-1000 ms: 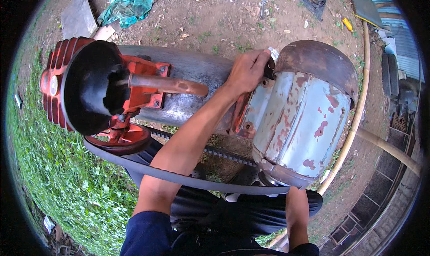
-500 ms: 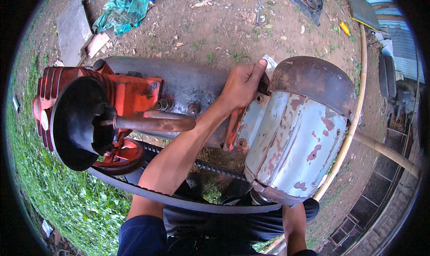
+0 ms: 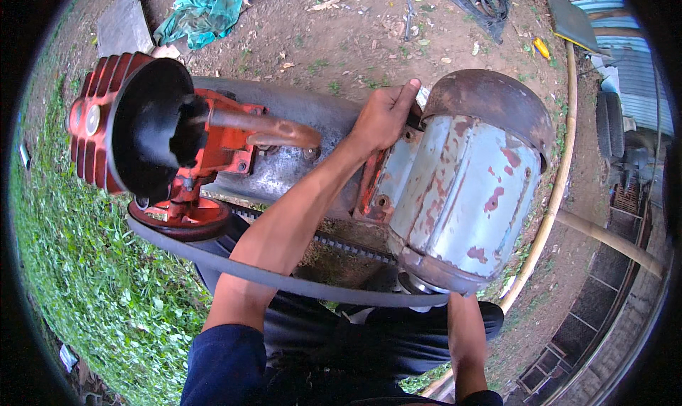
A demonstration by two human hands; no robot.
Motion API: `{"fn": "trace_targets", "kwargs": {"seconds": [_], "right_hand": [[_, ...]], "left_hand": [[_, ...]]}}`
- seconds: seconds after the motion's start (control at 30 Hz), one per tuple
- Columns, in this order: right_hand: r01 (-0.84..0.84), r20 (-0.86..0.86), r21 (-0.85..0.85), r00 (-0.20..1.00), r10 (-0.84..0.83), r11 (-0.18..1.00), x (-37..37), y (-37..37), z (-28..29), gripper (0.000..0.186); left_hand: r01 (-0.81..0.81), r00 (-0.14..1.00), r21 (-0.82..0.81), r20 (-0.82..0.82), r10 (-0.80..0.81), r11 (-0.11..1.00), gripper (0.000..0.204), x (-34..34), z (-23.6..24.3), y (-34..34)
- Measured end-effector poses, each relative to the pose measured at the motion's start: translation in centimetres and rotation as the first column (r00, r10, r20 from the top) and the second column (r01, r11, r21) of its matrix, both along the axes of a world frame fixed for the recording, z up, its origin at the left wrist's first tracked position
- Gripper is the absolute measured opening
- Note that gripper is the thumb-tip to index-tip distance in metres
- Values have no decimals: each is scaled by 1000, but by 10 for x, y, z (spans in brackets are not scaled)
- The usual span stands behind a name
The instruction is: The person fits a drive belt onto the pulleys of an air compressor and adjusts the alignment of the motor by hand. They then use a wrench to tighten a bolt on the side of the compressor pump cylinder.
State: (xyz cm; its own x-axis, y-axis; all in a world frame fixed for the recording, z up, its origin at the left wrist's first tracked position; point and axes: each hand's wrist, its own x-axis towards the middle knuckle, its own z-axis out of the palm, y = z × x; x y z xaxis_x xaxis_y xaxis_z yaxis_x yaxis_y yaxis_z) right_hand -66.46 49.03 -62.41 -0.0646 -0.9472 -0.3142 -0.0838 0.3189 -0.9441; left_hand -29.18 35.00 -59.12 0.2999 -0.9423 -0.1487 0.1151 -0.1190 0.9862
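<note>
My left forearm passes through the loop of a black drive belt (image 3: 284, 282) and across a dark metal tank (image 3: 284, 175). Beside the pale blue, paint-chipped electric motor (image 3: 472, 196), my left hand (image 3: 383, 120) is closed, thumb pointing up. What its curled fingers grip is hidden; a small whitish piece (image 3: 423, 95) shows by the thumb. My right forearm rises to the motor's near end by the belt pulley (image 3: 419, 285); the motor hides my right hand. On the left stands a red finned compressor pump (image 3: 106, 118) with a black bowl-shaped cover (image 3: 145, 129), a copper pipe (image 3: 263, 125) and a red flywheel (image 3: 188, 218).
A bamboo pole (image 3: 561, 171) runs close along the motor's right side. Beyond the tank, a green cloth (image 3: 202, 12), a wrench (image 3: 408, 15) and dark netting (image 3: 483, 4) lie on bare soil. Grass (image 3: 85, 264) borders the left side.
The pump has shifted up and to the right in view, and the motor slightly up and left. My left hand keeps its place beside the motor.
</note>
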Motion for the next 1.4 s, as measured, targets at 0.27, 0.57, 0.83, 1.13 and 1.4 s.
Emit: {"fn": "trace_targets", "kwargs": {"seconds": [0.27, 0.57, 0.83, 1.13, 1.4], "right_hand": [[-95, 79, -109, 991, 104, 990, 31, -52, -40, 44], [-287, 7, -199, 956, 294, 937, 78, -84, -20, 49], [-638, -513, -323, 739, 438, 699, 52, -55, 52, 76], [-642, -646, -446, 713, 272, 624, 67, -62, 31, 87], [-669, -662, -468, 698, 273, 577, 69, -70, 31, 88]], "left_hand": [[-57, 992, -59, 107, 63, 997, 61, -7, -10, 1], [-152, 986, -98, 55, 158, 984, 55, -8, -11, 36], [20, 977, 99, -214, 2, 995, 53, -30, 15, 96], [30, 988, 133, -154, -9, 991, 52, -18, 0, 126], [12, 991, 151, -136, 8, 988, 52, -14, -2, 126]]}}
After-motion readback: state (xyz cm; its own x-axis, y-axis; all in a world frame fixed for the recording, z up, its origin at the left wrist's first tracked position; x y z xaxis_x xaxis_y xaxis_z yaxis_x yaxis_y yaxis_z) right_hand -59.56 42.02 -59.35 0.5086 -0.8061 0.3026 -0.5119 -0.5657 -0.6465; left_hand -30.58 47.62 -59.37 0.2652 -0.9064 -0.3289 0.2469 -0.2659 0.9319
